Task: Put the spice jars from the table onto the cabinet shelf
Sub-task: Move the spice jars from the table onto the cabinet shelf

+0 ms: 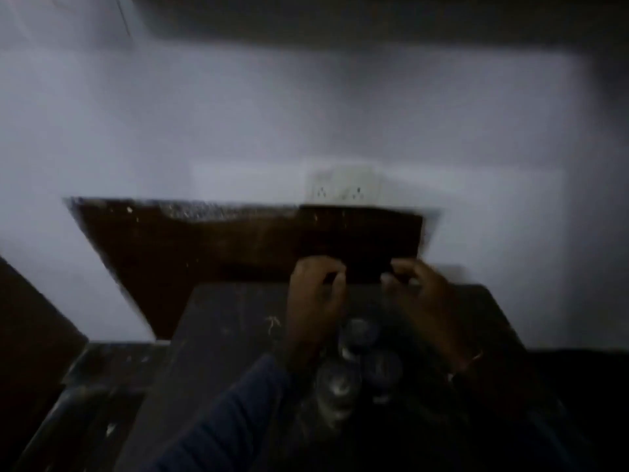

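A: Well, the jars (357, 335) sit bunched on the desk (221, 318), just under both hands.

B: Take one at a time, gripped round its body, and lift it straight up.

A: The left hand (316, 294) and right hand (420, 294) hover, fingers (335, 277) half curled. The blur hides whether they pinch anything.

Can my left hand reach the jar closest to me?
Probably yes: the left hand hovers above the table just beyond the nearest jar, nothing visible between them, though the frame is blurred.

dark blue sleeve (231, 413), thin bracelet (475, 358)
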Tool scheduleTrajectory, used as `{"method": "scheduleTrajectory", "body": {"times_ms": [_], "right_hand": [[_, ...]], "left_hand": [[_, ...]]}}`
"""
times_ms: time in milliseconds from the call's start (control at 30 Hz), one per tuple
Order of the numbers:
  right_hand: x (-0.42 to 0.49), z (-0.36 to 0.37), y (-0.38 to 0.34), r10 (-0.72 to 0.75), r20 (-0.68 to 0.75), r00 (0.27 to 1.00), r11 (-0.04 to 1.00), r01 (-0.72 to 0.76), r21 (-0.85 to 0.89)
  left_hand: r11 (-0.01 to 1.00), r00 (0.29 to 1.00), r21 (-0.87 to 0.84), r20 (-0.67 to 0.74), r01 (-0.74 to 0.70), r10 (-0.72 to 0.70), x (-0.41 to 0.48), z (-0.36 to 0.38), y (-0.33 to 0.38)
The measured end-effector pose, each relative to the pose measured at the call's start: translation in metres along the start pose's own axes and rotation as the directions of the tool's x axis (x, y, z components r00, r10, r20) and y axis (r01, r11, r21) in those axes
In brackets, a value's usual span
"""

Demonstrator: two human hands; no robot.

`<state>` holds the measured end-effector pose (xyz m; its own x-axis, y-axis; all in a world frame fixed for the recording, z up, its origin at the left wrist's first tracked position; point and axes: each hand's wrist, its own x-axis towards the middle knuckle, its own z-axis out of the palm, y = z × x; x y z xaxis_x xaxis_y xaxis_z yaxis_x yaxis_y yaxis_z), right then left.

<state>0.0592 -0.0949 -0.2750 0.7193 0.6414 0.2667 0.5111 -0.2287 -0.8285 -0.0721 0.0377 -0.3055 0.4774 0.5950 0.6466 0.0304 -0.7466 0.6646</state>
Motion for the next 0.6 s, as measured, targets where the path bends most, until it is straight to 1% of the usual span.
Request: {"method": "scheduleTrajectory", "body": {"times_ms": [33,100,133,200,267,333,433,500,567,600], "right_hand": [[-0.03,0.013,0.035,0.146,0.072,0.987,0.989,-0.143,-0.037],[-0.082,0.033,0.087,0.332,0.149,0.931,0.943,-0.322,-0.09],[-0.103,0.038,0.103,0.393,0.157,0.906,0.919,-0.382,-0.096],[-0.136,0.045,0.124,0.489,0.19,0.851,0.872,-0.475,-0.118],[-0.149,0.049,0.131,0.535,0.236,0.811,0.843,-0.497,-0.203],[-0.151,0.051,0.129,0.554,0.253,0.793,0.83,-0.501,-0.246],[-0.142,0.055,0.123,0.53,0.257,0.808,0.847,-0.493,-0.198],[-0.133,0.055,0.12,0.516,0.244,0.821,0.855,-0.476,-0.206],[-0.125,0.055,0.121,0.498,0.223,0.838,0.862,-0.451,-0.23],[-0.122,0.056,0.123,0.489,0.216,0.845,0.867,-0.442,-0.23]], "left_hand": [[0.988,0.986,-0.022,0.071,0.155,-0.153,-0.048,0.007,-0.01],[0.93,0.925,-0.029,0.119,0.368,-0.362,-0.121,0.014,-0.022],[0.895,0.891,-0.02,0.115,0.445,-0.44,-0.145,0.014,-0.024],[0.85,0.841,0.02,0.129,0.527,-0.525,-0.181,0.016,-0.029],[0.848,0.834,0.072,0.153,0.525,-0.53,-0.193,0.016,-0.031],[0.839,0.823,0.096,0.16,0.536,-0.544,-0.192,0.017,-0.036],[0.826,0.809,0.128,0.171,0.548,-0.563,-0.184,0.022,-0.045],[0.824,0.798,0.157,0.207,0.545,-0.567,-0.179,0.026,-0.052],[0.829,0.775,0.216,0.295,0.516,-0.559,-0.176,0.033,-0.059],[0.827,0.748,0.252,0.354,0.502,-0.562,-0.175,0.037,-0.062]]}}
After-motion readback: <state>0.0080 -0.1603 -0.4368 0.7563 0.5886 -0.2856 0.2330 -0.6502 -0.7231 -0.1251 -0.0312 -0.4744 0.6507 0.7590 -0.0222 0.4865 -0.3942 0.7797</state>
